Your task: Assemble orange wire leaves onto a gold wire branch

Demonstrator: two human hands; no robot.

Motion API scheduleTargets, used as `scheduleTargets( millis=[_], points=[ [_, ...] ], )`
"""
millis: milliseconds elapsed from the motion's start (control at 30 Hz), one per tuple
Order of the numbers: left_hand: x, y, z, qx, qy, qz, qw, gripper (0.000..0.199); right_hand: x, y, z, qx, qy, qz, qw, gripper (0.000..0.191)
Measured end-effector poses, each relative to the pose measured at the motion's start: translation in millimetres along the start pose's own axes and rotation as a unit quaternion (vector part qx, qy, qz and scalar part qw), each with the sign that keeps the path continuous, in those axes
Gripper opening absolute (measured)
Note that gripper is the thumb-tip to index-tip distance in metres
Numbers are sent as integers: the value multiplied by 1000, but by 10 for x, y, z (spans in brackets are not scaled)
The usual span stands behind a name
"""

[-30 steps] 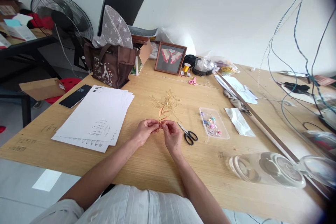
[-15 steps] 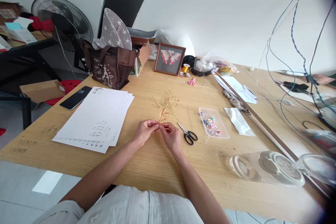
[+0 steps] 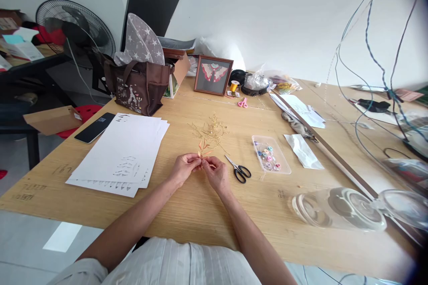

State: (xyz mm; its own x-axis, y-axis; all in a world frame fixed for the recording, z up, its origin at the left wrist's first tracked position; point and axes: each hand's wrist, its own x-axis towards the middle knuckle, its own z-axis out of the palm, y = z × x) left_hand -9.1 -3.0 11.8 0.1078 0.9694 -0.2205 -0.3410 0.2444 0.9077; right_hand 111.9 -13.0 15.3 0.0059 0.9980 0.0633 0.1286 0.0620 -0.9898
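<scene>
A: Where is the leafy sprig [image 3: 202,146]?
B: Between the two hands, over the near half of the wooden table [image 3: 187,218]. Its small orange-brown leaves point up and away from the fingertips.

A: And how does the left hand [image 3: 183,170] stand?
B: Closed in a pinch, thumb against the bent fingers, gripping the low end of the sprig. The right hand [image 3: 216,174] meets it there, its thumb and forefinger drawn together at the same spot. Whether those tips grip the stem too, I can't tell — the join is too small and partly hidden.

A: What lies around them?
B: Just beyond the leaves, a loose tangle of gold wire [image 3: 211,129]. Beside the right hand, a pair of black-handled scissors [image 3: 241,173], blades slightly apart and pointing away from the person.

A: Further right?
B: A shallow clear box [image 3: 281,156] with small coloured pieces [image 3: 268,159] in it, then a white packet [image 3: 303,151]. Nearer the person stands or lies a clear container [image 3: 334,209] — the view stretches it too much to say which.

A: On the left?
B: Overlapping white sheets [image 3: 133,144] with dark leaf-like marks, and a dark phone-like slab [image 3: 95,128] along their far left edge.

A: At the back?
B: A brown bag [image 3: 140,87], a framed collar-shaped piece [image 3: 214,75], a yellow spool [image 3: 234,85] and pink scissors [image 3: 243,103].
</scene>
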Motion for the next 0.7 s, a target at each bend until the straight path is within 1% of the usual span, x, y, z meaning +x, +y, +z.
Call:
scheduleTargets(
  millis=[200, 367, 433, 567, 633, 700],
  points=[
    [17, -33, -22, 0, 23, -10, 1000, 29, -9, -6, 8, 20, 0, 5, 1000, 17],
    [4, -29, -30, 38, 26, -4, 999, 29, -4, 33, 1, 19, -12, 15, 1000, 20],
    [-9, -6, -21, 54, 43, -1, 998, 29, -2, 59, -5, 19, -19, 13, 1000, 21],
    [-21, 36, -12, 72, 80, 23, 994, 27, -5, 78, -12, 70, -43, 7, 997, 20],
    [-16, 48, -21, 73, 80, 32, 994, 26, -5, 64, -9, 99, -47, 8, 994, 19],
    [-8, 62, -35, 73, 69, 33, 994, 25, -4, 45, -3, 108, -43, 8, 993, 18]
  ],
)
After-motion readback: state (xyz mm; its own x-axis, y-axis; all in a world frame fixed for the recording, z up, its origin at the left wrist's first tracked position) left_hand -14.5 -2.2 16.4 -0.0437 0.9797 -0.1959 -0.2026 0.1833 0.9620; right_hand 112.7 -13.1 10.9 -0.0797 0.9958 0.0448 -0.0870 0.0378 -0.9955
